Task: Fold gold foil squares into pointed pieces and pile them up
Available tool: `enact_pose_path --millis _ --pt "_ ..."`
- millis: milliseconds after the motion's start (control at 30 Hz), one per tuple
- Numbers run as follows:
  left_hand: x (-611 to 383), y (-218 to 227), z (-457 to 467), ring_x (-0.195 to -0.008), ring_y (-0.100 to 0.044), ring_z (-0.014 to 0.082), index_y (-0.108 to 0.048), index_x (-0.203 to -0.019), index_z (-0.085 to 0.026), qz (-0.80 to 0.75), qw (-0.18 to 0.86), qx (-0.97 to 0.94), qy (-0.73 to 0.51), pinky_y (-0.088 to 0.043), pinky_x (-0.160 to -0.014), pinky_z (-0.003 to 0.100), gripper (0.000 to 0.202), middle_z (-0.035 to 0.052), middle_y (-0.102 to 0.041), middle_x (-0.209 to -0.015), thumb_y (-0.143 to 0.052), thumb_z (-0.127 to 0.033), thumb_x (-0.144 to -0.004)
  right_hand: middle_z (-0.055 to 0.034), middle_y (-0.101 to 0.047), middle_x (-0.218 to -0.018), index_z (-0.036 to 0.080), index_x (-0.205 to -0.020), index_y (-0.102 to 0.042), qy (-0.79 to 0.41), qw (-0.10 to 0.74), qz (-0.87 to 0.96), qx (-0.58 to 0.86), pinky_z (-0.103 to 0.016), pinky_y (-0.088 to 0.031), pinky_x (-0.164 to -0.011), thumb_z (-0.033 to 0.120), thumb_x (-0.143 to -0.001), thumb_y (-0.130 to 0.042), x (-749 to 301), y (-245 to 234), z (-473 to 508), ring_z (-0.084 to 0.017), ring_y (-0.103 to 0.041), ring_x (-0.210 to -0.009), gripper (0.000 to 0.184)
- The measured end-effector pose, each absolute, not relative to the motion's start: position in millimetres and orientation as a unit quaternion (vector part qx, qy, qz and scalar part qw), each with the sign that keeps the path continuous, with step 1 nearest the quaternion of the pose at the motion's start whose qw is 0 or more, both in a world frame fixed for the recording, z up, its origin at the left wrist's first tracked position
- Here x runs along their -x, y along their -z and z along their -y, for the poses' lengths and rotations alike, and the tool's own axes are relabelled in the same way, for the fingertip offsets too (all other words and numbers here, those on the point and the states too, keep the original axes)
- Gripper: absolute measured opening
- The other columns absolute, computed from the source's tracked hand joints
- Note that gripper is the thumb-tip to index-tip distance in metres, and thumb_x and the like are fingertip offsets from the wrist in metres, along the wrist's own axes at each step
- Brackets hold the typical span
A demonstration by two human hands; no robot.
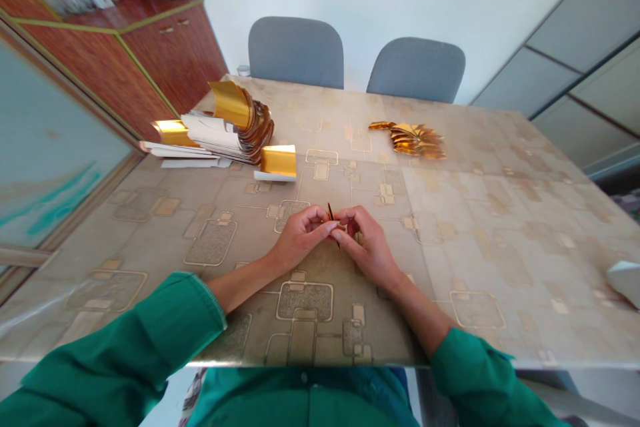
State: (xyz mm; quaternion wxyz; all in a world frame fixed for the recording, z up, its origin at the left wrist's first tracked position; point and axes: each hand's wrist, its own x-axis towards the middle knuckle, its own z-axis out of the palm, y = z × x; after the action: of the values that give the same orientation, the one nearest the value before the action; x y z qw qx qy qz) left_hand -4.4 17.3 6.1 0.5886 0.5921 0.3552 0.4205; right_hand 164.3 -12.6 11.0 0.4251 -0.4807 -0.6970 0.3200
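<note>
My left hand point(303, 233) and my right hand point(367, 240) meet just above the table, their thumbs and fingertips pinched together. Between them is a small piece of gold foil paper point(331, 211), seen nearly edge-on; both hands grip it and the fingers cover most of it. At the back left lies a fanned stack of gold foil sheets point(233, 105) with white undersides. One curled gold sheet point(278, 161) lies at its right side. Farther right on the table is a pile of folded gold paper pieces point(417, 141).
A patterned cover lies over the table point(465, 240). Two grey chairs point(296, 52) stand at its far side. A reddish wooden cabinet point(173, 47) with assorted items on top is at the back left. Something white point(625, 280) sits at the right edge.
</note>
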Motion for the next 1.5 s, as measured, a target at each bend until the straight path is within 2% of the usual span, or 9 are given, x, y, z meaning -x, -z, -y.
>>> enact_pose_path --millis 200,433,533,667,933,1067,1267,1400,1500 --pt "6.4 -3.2 -17.7 -0.069 -0.060 0.0108 -0.053 -0.077 -0.017 -0.350 0.583 -0.592 -0.432 -0.053 -0.066 0.022 0.031 -0.0013 -0.059 -0.073 -0.070 -0.043 -0.083 0.0015 -0.056 -0.076 0.022 -0.103 -0.060 -0.368 0.428 0.667 0.486 -0.026 -0.041 -0.059 0.036 -0.091 -0.060 -165.9 -10.7 11.0 -0.012 -0.051 -0.064 0.019" --pt "3.4 6.2 -14.2 -0.077 -0.068 0.0140 -0.047 -0.096 -0.020 -0.360 0.615 -0.558 -0.426 -0.059 -0.069 0.027 0.029 0.0014 -0.067 -0.088 -0.069 -0.032 -0.081 0.0046 -0.055 -0.065 0.021 -0.098 -0.057 -0.315 0.409 0.677 0.524 -0.024 -0.038 -0.055 0.027 -0.087 -0.055 -164.2 -4.9 11.6 -0.011 -0.049 -0.055 0.013" --pt "2.6 6.8 -13.3 -0.079 -0.070 0.0153 -0.049 -0.103 -0.019 -0.384 0.594 -0.573 -0.415 -0.060 -0.069 0.028 0.030 0.0035 -0.070 -0.092 -0.066 -0.029 -0.081 0.0053 -0.055 -0.062 0.021 -0.093 -0.057 -0.307 0.414 0.671 0.533 -0.023 -0.036 -0.052 0.026 -0.085 -0.056 -163.4 -1.9 11.1 -0.011 -0.049 -0.053 0.010" --pt "3.0 5.7 -13.6 -0.079 -0.068 0.0144 -0.052 -0.101 -0.018 -0.395 0.564 -0.599 -0.409 -0.059 -0.069 0.026 0.023 0.0045 -0.069 -0.093 -0.063 -0.026 -0.082 0.0044 -0.057 -0.062 0.021 -0.093 -0.058 -0.287 0.401 0.675 0.550 -0.022 -0.035 -0.051 0.026 -0.084 -0.056 -162.1 -0.3 11.0 -0.011 -0.051 -0.053 0.011" --pt "2.5 1.9 -12.7 -0.076 -0.066 0.0121 -0.049 -0.098 -0.019 -0.385 0.576 -0.585 -0.423 -0.054 -0.067 0.022 0.018 0.0012 -0.066 -0.086 -0.058 -0.024 -0.084 -0.0015 -0.075 -0.083 0.021 -0.120 -0.052 -0.234 0.260 0.712 0.609 -0.024 -0.034 -0.054 0.023 -0.083 -0.055 -152.5 -6.2 20.7 -0.016 -0.063 -0.061 0.037" --pt "2.1 5.9 -12.6 -0.080 -0.067 0.0139 -0.050 -0.099 -0.018 -0.386 0.563 -0.602 -0.415 -0.055 -0.071 0.025 0.018 0.0032 -0.068 -0.090 -0.058 -0.021 -0.083 -0.0011 -0.072 -0.075 0.020 -0.120 -0.052 -0.211 0.238 0.716 0.621 -0.025 -0.030 -0.052 0.018 -0.086 -0.049 -151.8 -7.5 22.2 -0.018 -0.063 -0.058 0.034" --pt "0.6 6.6 -11.7 -0.084 -0.069 0.0161 -0.048 -0.100 -0.019 -0.395 0.573 -0.583 -0.420 -0.058 -0.072 0.028 0.020 0.0056 -0.070 -0.097 -0.060 -0.024 -0.084 -0.0004 -0.068 -0.066 0.020 -0.116 -0.055 -0.196 0.216 0.718 0.632 -0.025 -0.026 -0.051 0.021 -0.091 -0.045 -152.2 -6.0 21.5 -0.018 -0.061 -0.055 0.026" --pt "1.6 0.2 -10.7 -0.089 -0.070 0.0167 -0.056 -0.102 -0.018 -0.429 0.499 -0.627 -0.416 -0.057 -0.075 0.027 0.016 0.0056 -0.070 -0.100 -0.058 -0.025 -0.087 -0.0013 -0.067 -0.066 0.019 -0.113 -0.056 -0.196 0.216 0.718 0.632 -0.025 -0.027 -0.051 0.021 -0.091 -0.044 -151.7 -2.6 20.4 -0.019 -0.060 -0.054 0.025" --pt "4.0 -3.2 -12.6 -0.077 -0.068 0.0142 -0.061 -0.094 -0.018 -0.450 0.434 -0.661 -0.415 -0.054 -0.068 0.023 0.011 0.0021 -0.070 -0.087 -0.058 -0.027 -0.089 -0.0004 -0.065 -0.065 0.019 -0.111 -0.058 -0.192 0.231 0.716 0.630 -0.025 -0.027 -0.051 0.021 -0.091 -0.045 -152.1 -0.8 19.7 -0.017 -0.056 -0.051 0.024"
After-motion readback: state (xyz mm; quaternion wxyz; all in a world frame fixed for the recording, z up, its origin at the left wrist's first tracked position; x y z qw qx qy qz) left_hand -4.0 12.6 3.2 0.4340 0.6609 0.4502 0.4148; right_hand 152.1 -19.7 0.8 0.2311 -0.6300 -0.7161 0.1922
